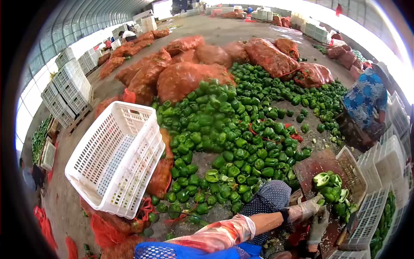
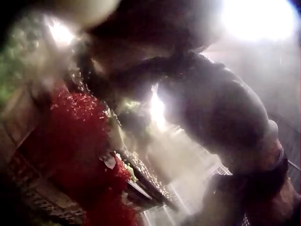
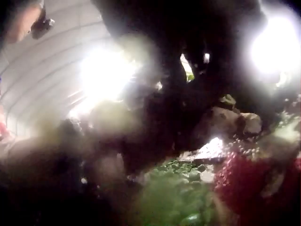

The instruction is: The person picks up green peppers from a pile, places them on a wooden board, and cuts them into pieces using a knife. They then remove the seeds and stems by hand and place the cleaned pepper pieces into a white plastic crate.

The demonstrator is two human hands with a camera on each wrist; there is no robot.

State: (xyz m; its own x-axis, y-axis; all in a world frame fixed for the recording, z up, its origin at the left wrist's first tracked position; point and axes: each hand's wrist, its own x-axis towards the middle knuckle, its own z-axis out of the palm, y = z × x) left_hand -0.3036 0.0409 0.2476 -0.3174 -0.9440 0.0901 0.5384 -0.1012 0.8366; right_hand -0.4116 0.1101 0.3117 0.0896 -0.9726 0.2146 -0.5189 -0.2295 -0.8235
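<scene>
Both gloved hands are close together in the head view, left of cut green peppers (image 1: pixel 331 190) on a reddish-brown board (image 1: pixel 306 172). My left hand (image 1: pixel 304 210) reaches in from the left, its fingertips by a pale green bit. Beside and below it, my right hand (image 1: pixel 318 226) points up toward the pile. Whether either hand grips a pepper cannot be made out. A dark, blurred gloved hand (image 2: pixel 216 110) fills the right of the left wrist view; the right wrist view is mostly dark and blurred.
A large pile of green peppers (image 1: pixel 215 116) spreads ahead, with red mesh sacks (image 1: pixel 189 80) behind. An empty white crate (image 1: pixel 129 159) stands at left. White crates (image 1: pixel 366 216) line the right side, near a seated person in a blue patterned top (image 1: pixel 366 99).
</scene>
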